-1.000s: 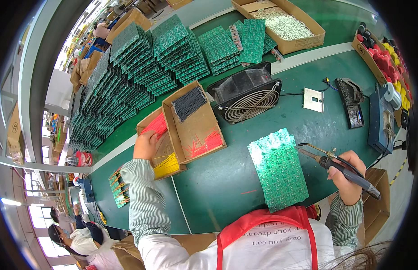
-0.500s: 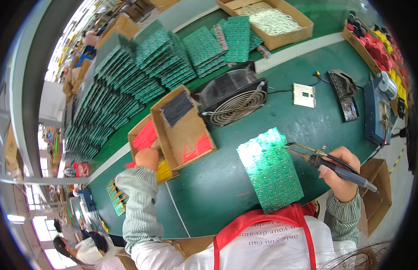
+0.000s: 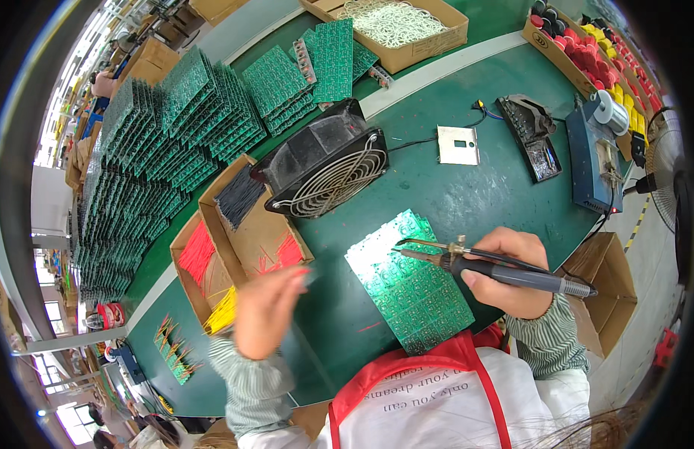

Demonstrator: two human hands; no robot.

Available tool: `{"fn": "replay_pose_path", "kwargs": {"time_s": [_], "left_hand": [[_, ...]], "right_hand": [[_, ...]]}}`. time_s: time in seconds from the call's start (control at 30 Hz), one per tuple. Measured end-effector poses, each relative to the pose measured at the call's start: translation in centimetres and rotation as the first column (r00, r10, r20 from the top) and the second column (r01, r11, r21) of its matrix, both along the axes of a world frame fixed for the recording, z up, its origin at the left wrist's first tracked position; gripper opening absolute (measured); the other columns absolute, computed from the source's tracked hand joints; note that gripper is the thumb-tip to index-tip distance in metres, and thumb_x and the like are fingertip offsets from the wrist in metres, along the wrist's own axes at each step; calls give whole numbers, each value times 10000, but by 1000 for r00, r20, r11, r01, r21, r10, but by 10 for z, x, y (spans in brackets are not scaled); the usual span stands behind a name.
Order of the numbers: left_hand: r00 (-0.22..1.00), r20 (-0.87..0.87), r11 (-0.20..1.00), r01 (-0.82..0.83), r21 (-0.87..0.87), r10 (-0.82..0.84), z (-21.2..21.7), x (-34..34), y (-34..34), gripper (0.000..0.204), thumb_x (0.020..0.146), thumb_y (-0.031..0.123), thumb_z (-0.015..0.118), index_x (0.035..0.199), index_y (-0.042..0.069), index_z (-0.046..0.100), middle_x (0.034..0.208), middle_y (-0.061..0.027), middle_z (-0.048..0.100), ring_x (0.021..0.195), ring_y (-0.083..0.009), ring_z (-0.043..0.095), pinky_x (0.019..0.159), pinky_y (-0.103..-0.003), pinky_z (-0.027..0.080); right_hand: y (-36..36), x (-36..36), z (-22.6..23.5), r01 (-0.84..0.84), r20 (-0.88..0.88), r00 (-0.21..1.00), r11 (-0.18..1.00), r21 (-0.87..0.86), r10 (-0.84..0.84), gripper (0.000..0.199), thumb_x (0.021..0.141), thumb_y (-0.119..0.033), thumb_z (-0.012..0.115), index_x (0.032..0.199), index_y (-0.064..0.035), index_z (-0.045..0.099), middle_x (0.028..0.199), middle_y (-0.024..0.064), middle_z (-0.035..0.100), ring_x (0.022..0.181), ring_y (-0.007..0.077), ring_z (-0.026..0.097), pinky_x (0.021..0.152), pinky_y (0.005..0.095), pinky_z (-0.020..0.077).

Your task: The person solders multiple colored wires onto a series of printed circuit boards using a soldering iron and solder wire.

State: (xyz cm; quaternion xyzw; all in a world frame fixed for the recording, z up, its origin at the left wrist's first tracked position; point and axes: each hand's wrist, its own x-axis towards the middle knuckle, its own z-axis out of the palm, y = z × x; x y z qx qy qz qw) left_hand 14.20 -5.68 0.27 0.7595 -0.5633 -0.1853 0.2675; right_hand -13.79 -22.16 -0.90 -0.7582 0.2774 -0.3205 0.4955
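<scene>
My right hand (image 3: 520,288) is closed around a soldering iron (image 3: 496,271) with a thin metal solder-feed tube along its top. The iron's tip reaches over a green circuit board panel (image 3: 422,299), whose upper left part is washed out by glare. My left hand (image 3: 266,310) is in the air left of the panel, beside the wire boxes. Motion blurs it, but its fingers look pinched together. A speck of red shows at the fingertips; what they hold is too small to make out. A cardboard box (image 3: 246,258) beside it carries black and red wires.
Red wires (image 3: 197,254) and yellow wires (image 3: 223,310) lie in a neighbouring box. A black fan (image 3: 328,165) stands behind the panel. Tall stacks of green boards (image 3: 130,194) fill the left back. A soldering station (image 3: 592,161), iron holder (image 3: 532,142) and metal plate (image 3: 458,145) stand right.
My left hand has come out of the wire box and swung right toward the panel. The whole view has shifted. My right hand still holds the iron over the panel.
</scene>
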Motion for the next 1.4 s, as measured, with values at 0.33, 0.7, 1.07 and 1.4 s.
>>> {"fn": "replay_pose_path", "kwargs": {"time_s": [0.33,0.7,1.07,1.4], "left_hand": [[954,-273,992,-109,67,123,-40,-33,-30,122,828,113,676,855,-2,645,659,-79,597,562,-145,542,540,-275,433],[937,-319,988,-110,112,140,-54,-31,-34,136,836,101,686,809,-12,616,653,33,526,597,-29,443,538,-206,373],[950,-289,987,-86,136,122,-49,-27,-36,160,796,132,712,857,-6,658,685,-103,615,585,-159,560,559,-284,448],[953,-285,988,-66,143,105,-44,-27,-40,156,793,123,711,853,-11,659,682,-104,616,574,-148,552,549,-275,442]], "right_hand": [[1,14,-7,-89,-2,996,992,95,90,162,712,-101,720,792,-17,608,605,49,599,524,105,573,492,253,444],[-2,29,-12,-96,-66,992,974,204,112,168,715,-114,712,783,-21,591,587,46,586,518,97,561,487,260,440],[-1,35,-17,-99,-46,993,980,172,108,165,709,-97,710,789,-16,590,594,50,588,523,97,563,493,261,446],[-5,30,-13,-84,-23,996,976,199,90,163,705,-97,716,788,-12,605,615,53,601,528,98,563,501,254,449]]}}
